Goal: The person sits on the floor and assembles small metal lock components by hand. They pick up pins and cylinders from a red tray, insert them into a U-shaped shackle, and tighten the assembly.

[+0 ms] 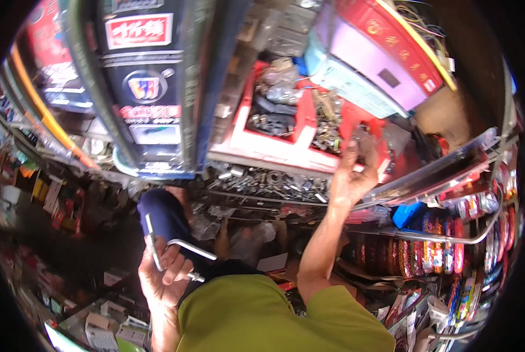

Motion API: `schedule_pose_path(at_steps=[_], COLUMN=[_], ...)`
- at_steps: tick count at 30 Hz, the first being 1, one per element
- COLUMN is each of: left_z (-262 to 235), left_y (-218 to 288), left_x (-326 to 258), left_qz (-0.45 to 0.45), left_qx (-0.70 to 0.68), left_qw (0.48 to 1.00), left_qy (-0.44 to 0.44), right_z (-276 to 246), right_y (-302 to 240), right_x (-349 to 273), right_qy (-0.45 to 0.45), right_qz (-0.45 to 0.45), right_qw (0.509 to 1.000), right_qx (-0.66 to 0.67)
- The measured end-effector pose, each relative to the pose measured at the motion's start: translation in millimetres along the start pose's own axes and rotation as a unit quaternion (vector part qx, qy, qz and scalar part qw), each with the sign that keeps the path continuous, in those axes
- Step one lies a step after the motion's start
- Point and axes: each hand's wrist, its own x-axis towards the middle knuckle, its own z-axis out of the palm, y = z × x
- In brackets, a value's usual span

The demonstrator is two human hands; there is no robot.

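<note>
Nearest of all, the person's yellow-green shirt (pixel 274 317) fills the lower middle of the view, and both bare forearms rise out of it. To the near left, the left hand (pixel 164 276) is closed around a bent, shiny steel socket wrench with crossing arms (pixel 174 249); the fingers wrap the shaft firmly and the thumb lies along it, so the tool is fully held, its arms sticking up and to the right of the fist.

Farther off and to the right, the right hand (pixel 351 176) reaches up to the red plastic compartment tray of loose metal hardware (pixel 262 144). Its fingers are partly spread and curled over the tray's right-hand compartment, touching the pile of small grey parts there (whether a piece is already pinched between the fingertips cannot be told). Just below the tray's near edge lies a row of chrome sockets and bits (pixel 268 183).

The step in hand looks like picking a small fitting while the wrench waits in the other hand. The next move would call for a fine pinch on one piece among many and a clean lift without spilling its neighbours.

Farthest away, a red and lilac box (pixel 385 56) leans behind the tray.
</note>
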Motion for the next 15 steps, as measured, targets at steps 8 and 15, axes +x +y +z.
schedule_pose_path(at_steps=[8,15], left_z=[6.7,5.6], left_y=[2.9,8.1], left_x=[0.8,0.2], left_qz=[-0.033,-0.020], left_qx=[-0.026,-0.058], left_qw=[0.999,0.998], left_qy=[-0.017,0.004], right_z=[11.7,7.2], right_y=[-19.0,-68.3], right_x=[3.4,-35.2], right_qy=[-0.062,-0.076], right_qz=[-0.127,-0.057], right_qw=[0.975,0.995], right_qx=[-0.172,-0.010])
